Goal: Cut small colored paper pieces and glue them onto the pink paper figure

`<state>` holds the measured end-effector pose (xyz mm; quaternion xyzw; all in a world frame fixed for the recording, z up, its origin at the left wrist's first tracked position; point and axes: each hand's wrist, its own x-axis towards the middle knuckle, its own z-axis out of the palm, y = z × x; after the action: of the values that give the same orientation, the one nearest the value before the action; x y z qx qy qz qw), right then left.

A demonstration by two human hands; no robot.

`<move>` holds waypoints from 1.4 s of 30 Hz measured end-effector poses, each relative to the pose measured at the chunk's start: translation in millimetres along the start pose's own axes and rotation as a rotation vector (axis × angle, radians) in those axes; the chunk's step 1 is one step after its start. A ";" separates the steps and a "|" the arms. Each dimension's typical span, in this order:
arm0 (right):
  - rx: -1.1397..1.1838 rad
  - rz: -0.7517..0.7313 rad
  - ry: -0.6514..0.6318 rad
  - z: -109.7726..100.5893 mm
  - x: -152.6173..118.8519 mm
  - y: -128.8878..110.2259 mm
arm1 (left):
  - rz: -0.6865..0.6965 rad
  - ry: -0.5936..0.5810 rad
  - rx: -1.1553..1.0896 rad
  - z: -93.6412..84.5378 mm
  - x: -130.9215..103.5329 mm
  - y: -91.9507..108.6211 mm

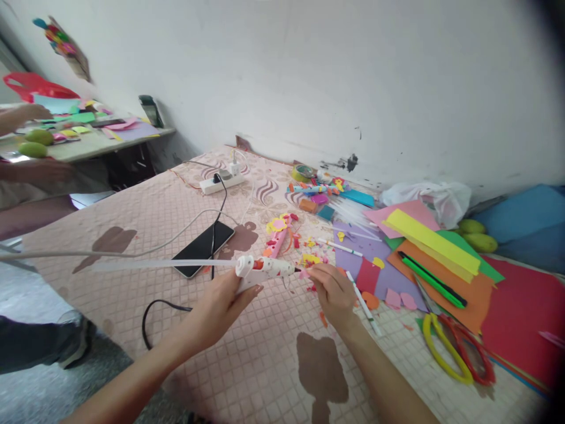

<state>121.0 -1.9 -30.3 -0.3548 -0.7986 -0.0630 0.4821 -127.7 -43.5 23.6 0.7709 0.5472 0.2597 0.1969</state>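
My left hand [225, 303] is wrapped round the handle of a white hot glue gun [269, 268], its dark nozzle pointing right. A long clear glue stick [163, 264] sticks out of the gun's back end. At the nozzle tip, my right hand [333, 291] pinches a small pink piece [304, 274], probably paper. Just beyond the gun lies a pink strip with a yellow flower [277, 225] on it. Small yellow, pink and red scraps [311, 259] lie around the nozzle. A black phone [203, 249] rests left of the gun, with cables across it.
Red-and-yellow-handled scissors [459, 350], a green cutter [432, 280] and coloured paper sheets [516, 318] lie at the right. A power strip [222, 182] sits toward the wall. Another person's hand [33, 112] is over a second table at the left.
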 end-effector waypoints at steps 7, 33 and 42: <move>0.062 0.090 0.034 0.0 4.5 -3.9 | -0.072 0.142 0.037 3.0 11.0 -23.0; 0.862 1.216 -0.461 51.9 28.8 -13.7 | -0.108 0.221 0.178 28.8 93.2 -93.9; 0.772 1.184 -0.580 63.8 35.2 -3.7 | -0.107 0.215 0.256 10.8 51.9 -77.6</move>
<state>62.4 41.4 -34.3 -0.5324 -0.5353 0.5851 0.2961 -164.7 30.5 -20.8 0.7274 0.6338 0.2581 0.0512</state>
